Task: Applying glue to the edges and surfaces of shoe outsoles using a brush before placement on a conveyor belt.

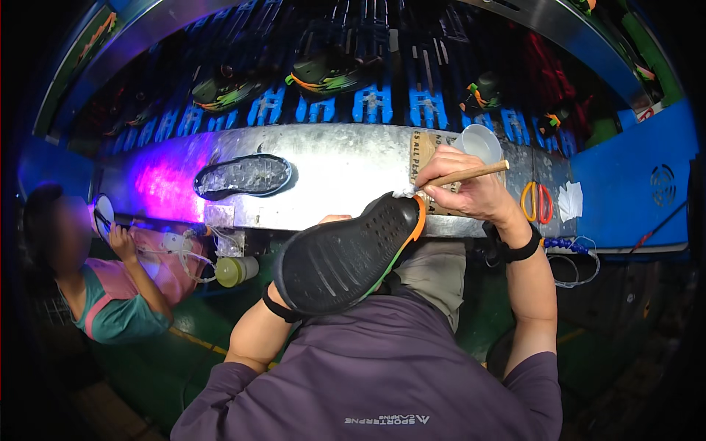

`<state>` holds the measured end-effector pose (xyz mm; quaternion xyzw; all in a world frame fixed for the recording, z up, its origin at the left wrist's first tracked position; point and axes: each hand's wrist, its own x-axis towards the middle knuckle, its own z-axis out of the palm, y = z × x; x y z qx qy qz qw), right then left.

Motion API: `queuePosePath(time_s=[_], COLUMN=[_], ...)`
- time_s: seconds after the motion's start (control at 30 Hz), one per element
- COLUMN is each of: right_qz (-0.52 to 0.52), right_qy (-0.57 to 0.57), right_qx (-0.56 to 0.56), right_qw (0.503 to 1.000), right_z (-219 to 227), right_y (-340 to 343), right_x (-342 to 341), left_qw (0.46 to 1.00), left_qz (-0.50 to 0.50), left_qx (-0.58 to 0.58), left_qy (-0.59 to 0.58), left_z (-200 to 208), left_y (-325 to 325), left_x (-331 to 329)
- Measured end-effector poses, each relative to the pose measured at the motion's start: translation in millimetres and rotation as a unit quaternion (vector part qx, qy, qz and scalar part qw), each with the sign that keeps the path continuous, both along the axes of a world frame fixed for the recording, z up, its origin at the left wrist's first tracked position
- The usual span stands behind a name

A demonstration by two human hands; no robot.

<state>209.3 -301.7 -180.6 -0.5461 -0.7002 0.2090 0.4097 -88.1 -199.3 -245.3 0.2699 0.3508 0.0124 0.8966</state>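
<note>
A black shoe (346,257) is held tilted over the near edge of the metal bench, its grooved, dotted underside facing me, with orange and green showing along one side. My left hand (334,218) supports it from behind; only a bit of that hand shows past the shoe's edge. In my right hand (471,187) is a brush with a round wooden handle (482,172), gripped like a pen. Its white tip (404,192) meets the far end of the shoe. Just beyond the right hand stands a clear plastic cup (480,141) by printed cardboard (422,151).
A dark shoe sole (244,176) lies on the bench (353,158), left of centre. Scissors (536,202) and white tissue (570,201) are at the right. Blue racks (371,104) carrying colourful shoes (331,73) run behind. A co-worker (121,287) sits left, near a capped jar (237,271).
</note>
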Motion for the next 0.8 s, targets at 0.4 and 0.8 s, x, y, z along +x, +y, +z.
queuePosePath(time_s=[0.4, 0.8], right_qz=[-0.178, -0.230], right_qy=[0.020, 0.143], right_qx=[0.032, 0.036], right_qw=[0.983, 0.962], right_z=[-7.9, -13.9], right_y=[-20.4, -30.8], right_x=[-24.2, -44.4], left_qw=[0.973, 0.952], left_qz=[-0.013, -0.071], left_qx=[-0.063, 0.141], left_qy=[-0.223, -0.262], left_z=[32.4, 31.7], left_y=[12.7, 15.3], left_x=[18.7, 23.6])
